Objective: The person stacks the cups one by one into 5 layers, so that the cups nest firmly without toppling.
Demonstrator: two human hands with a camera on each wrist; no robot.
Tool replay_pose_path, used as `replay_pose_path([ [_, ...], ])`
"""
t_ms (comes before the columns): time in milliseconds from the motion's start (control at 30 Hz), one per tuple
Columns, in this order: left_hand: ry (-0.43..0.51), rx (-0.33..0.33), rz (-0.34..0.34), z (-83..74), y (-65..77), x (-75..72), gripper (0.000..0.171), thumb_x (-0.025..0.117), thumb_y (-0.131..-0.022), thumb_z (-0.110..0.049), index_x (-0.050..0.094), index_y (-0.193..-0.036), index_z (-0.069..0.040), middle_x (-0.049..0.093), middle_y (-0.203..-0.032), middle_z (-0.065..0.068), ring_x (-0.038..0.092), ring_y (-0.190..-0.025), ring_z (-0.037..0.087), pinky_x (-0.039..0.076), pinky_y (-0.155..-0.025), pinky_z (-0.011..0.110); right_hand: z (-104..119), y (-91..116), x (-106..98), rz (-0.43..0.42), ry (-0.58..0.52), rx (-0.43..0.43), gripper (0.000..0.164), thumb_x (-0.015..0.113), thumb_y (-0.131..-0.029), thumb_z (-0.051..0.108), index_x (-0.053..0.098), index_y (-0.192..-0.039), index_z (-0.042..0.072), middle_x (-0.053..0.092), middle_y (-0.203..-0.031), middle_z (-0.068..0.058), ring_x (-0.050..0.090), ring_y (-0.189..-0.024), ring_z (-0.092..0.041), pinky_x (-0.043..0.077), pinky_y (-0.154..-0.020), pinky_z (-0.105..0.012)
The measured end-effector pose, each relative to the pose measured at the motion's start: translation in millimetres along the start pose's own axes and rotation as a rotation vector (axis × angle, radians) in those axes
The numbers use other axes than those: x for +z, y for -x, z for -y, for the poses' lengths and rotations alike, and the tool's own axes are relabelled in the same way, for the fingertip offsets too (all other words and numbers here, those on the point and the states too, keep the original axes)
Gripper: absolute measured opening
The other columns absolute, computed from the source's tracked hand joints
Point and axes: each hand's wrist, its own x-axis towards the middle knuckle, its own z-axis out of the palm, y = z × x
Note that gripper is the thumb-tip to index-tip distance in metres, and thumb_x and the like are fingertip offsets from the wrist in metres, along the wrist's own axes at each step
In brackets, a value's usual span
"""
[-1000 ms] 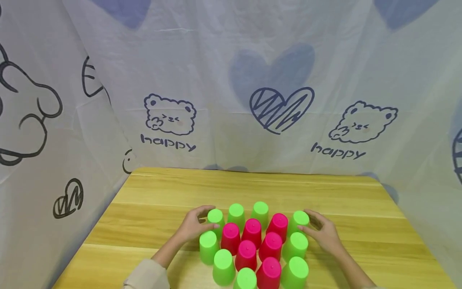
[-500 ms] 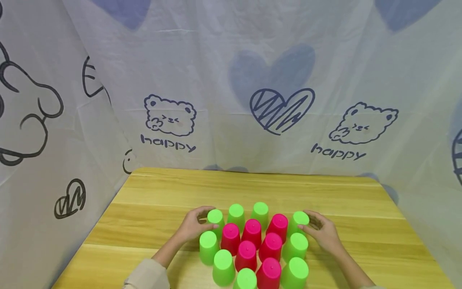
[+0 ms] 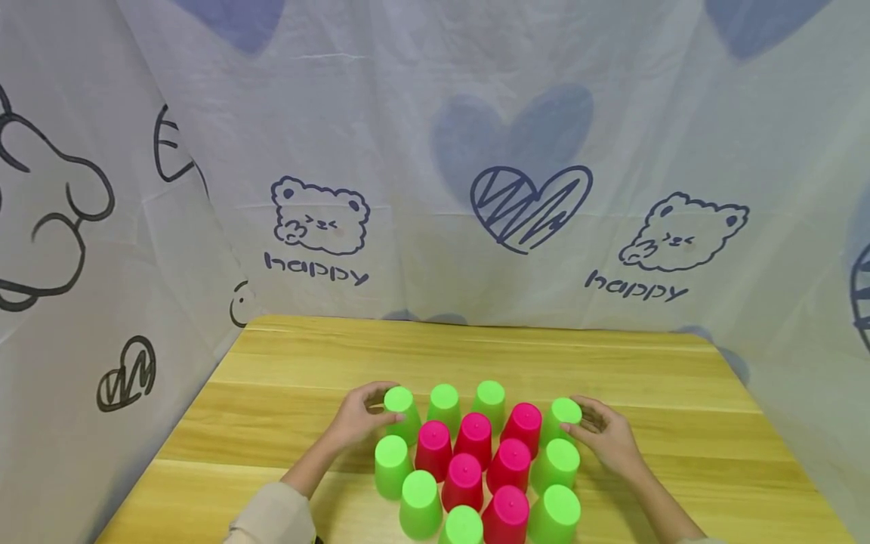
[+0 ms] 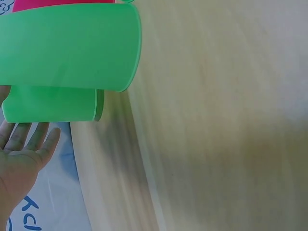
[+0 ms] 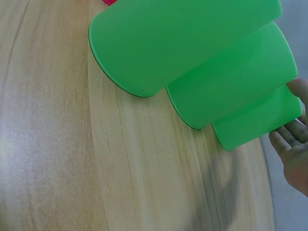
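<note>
At the back left of a group of upside-down cups, my left hand [image 3: 355, 417] grips a green cup [image 3: 401, 408], thumb on the near side and fingers behind. On the opposite side, my right hand [image 3: 610, 440] holds another green cup [image 3: 563, 415] by its upper part in the same way. Between them stand several red cups [image 3: 474, 437], ringed by more green ones. The left wrist view shows the left hand's fingers under the far green cup [image 4: 50, 103], partly hidden by a nearer cup. In the right wrist view, fingers touch the narrow end of the farthest cup [image 5: 260, 120].
The cups stand on a wooden table [image 3: 272, 385] with light and dark grain. A white cloth [image 3: 421, 257] printed with hearts, bears and "happy" hangs behind the table and along its sides. A front green cup [image 3: 464, 525] reaches the lower frame edge.
My left hand has shifted slightly left and away from me, carrying its green cup out from beside the red cups. The right hand and the other cups stay in place.
</note>
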Motion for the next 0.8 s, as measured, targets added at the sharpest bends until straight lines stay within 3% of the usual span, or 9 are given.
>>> replay_pose_path([
  [300,0.005,0.002,-0.055,1.4,-12.1,-0.4,0.048,0.073,-0.078,-0.006,0.055,-0.121,0.006,0.061,-0.117,0.023,0.059,-0.108,0.037,0.052,-0.09,0.039,1,-1,0,-0.002,0.007,-0.01,0.05,0.07,-0.082,0.013,0.051,-0.124,-0.006,0.058,-0.121,-0.025,0.049,-0.094,0.016,0.051,-0.091,-0.028],
  [800,-0.022,-0.019,-0.091,-2.6,-29.9,-2.4,0.047,0.072,-0.078,-0.006,0.055,-0.121,0.004,0.062,-0.117,0.021,0.058,-0.109,0.036,0.05,-0.093,0.041,0,-1,0,0.005,0.022,-0.026,0.048,0.069,-0.082,0.012,0.052,-0.123,-0.006,0.059,-0.12,-0.025,0.049,-0.093,0.017,0.051,-0.091,-0.033],
])
